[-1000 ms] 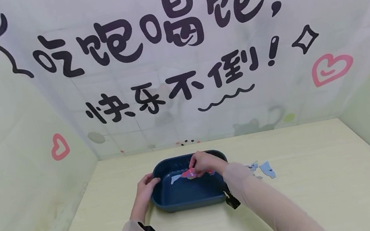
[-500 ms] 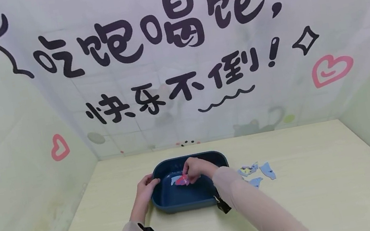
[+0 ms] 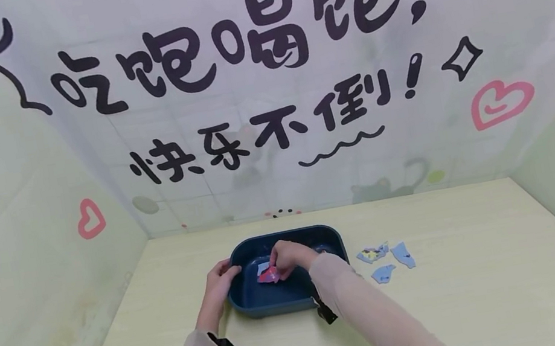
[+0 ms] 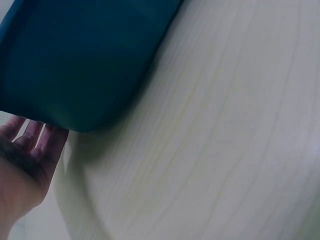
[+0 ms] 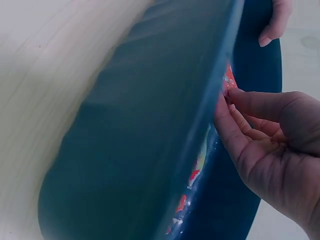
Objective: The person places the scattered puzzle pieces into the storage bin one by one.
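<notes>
A dark blue basin [image 3: 289, 307] stands on the table. My left hand [image 3: 217, 287] grips its left rim, thumb over the edge; the left wrist view shows the fingers [image 4: 47, 142] against the outer wall. Inside the basin my right hand [image 3: 290, 256] pinches a red and pink scrap [image 3: 268, 275] between thumb and fingertips, over a light blue scrap [image 3: 263, 267]. In the right wrist view the thumb and fingers of the right hand [image 5: 272, 135] meet on the red scrap [image 5: 229, 79], and more coloured bits [image 5: 195, 172] lie in the basin, partly hidden by its wall.
Right of the basin, several light blue scraps lie on the table: a patterned one [image 3: 373, 252], a long one [image 3: 403, 255] and a smaller one [image 3: 383, 274]. A printed cloth wall [image 3: 280, 191] stands behind the table.
My right hand has moved left inside the basin with the red and pink scrap, bringing it over the light blue one. The scraps at the right are uncovered by the sleeve. My left hand has stayed put.
</notes>
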